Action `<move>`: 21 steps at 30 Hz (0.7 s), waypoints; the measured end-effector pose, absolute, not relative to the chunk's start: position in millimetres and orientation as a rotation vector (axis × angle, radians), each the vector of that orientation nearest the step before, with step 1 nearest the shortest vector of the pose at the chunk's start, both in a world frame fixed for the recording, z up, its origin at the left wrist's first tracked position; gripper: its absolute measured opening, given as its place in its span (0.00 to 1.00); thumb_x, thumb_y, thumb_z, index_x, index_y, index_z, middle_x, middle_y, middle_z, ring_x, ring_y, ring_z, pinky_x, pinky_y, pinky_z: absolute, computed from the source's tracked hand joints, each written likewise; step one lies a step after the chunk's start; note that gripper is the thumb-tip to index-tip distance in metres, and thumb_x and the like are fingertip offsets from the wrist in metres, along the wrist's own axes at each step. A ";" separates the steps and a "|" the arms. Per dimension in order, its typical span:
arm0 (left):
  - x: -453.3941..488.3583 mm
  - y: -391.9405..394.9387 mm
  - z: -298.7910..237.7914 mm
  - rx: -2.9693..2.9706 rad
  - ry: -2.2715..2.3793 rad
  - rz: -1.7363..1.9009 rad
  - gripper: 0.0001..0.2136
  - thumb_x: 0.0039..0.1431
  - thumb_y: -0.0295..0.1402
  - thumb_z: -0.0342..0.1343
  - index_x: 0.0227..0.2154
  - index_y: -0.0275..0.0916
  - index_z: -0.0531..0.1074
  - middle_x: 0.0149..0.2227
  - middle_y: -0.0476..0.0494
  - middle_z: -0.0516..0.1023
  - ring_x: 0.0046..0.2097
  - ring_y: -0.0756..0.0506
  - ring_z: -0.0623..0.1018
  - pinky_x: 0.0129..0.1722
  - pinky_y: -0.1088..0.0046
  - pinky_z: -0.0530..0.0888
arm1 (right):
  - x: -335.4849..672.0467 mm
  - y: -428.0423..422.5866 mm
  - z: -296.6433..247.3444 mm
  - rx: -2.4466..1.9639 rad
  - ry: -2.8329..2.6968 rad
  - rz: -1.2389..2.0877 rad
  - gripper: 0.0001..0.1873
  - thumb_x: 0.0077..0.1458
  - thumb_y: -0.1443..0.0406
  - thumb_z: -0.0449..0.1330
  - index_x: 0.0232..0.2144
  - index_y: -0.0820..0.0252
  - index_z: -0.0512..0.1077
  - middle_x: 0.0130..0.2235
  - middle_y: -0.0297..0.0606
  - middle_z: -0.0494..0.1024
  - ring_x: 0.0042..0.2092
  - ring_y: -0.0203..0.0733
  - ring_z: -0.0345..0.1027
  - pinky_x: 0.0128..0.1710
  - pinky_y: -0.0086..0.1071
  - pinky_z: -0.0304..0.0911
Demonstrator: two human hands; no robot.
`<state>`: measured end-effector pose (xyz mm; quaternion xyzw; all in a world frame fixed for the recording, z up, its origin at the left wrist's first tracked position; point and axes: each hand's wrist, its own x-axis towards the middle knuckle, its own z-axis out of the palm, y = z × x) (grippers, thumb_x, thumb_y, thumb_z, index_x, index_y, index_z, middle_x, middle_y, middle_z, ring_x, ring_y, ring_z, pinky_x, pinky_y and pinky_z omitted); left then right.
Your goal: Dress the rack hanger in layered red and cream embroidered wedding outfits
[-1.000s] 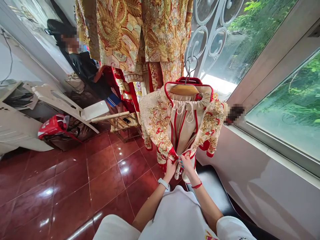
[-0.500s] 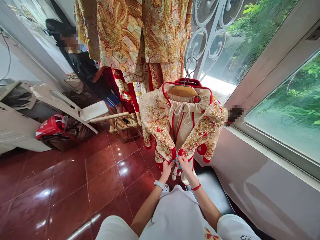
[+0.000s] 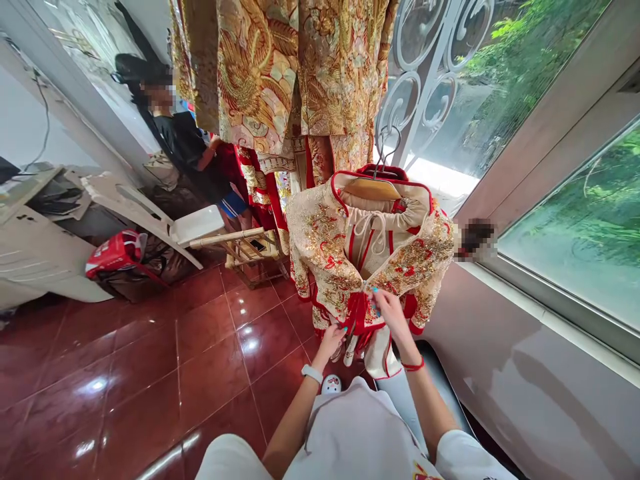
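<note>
A cream jacket [image 3: 323, 243] with gold sequins, red embroidery and red trim hangs on a wooden hanger [image 3: 375, 189] in front of me. Its two front edges meet at the lower chest, where red tassels [image 3: 356, 308] hang down. My left hand [image 3: 332, 343] pinches the jacket's bottom hem, left of the front opening. Higher up and to the right, my right hand [image 3: 391, 313] has its fingers closed on the front panel beside the tassels. A cream drawstring neckline [image 3: 373, 219] with a tied bow shows inside the collar.
Gold embroidered garments [image 3: 260, 73] hang behind the jacket. A bamboo stool [image 3: 253, 250] with a phone stands left, beside a white chair [image 3: 197, 223] and a red bag [image 3: 115, 253]. Another person [image 3: 183, 147] stands beyond. A black padded seat [image 3: 435, 380] and a window [image 3: 575, 200] lie right.
My hands have moved apart: the right went up and right, the left slightly down. The jacket's front edges have come together, and the red tassels now show between my hands.
</note>
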<state>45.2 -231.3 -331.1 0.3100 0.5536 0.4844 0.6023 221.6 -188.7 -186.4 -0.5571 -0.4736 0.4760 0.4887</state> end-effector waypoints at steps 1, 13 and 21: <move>30.9 -228.1 -325.2 0.757 1.323 1.139 0.14 0.41 0.39 0.71 0.25 0.38 0.74 0.25 0.46 0.77 0.30 0.45 0.75 0.36 0.68 0.72 | 238.7 -190.5 -185.5 -1.405 -1.138 1.004 0.18 0.52 0.49 0.57 0.25 0.58 0.68 0.22 0.31 0.65 0.26 0.36 0.55 0.26 0.31 0.51; -77.2 -34.1 -113.2 1.573 1.367 1.836 0.24 0.67 0.48 0.51 0.59 0.39 0.65 0.65 0.36 0.66 0.65 0.42 0.67 0.66 0.62 0.63 | 367.6 -86.3 -108.0 -1.101 -1.195 0.471 0.33 0.55 0.42 0.60 0.53 0.57 0.76 0.52 0.46 0.79 0.55 0.50 0.70 0.56 0.46 0.65; -56.0 -3.2 -92.0 1.426 1.518 1.985 0.26 0.70 0.53 0.44 0.41 0.32 0.73 0.40 0.39 0.75 0.46 0.42 0.73 0.52 0.60 0.70 | 355.6 -70.8 -86.3 -1.112 -0.981 -0.045 0.17 0.54 0.52 0.65 0.31 0.60 0.81 0.32 0.39 0.79 0.38 0.45 0.73 0.43 0.42 0.70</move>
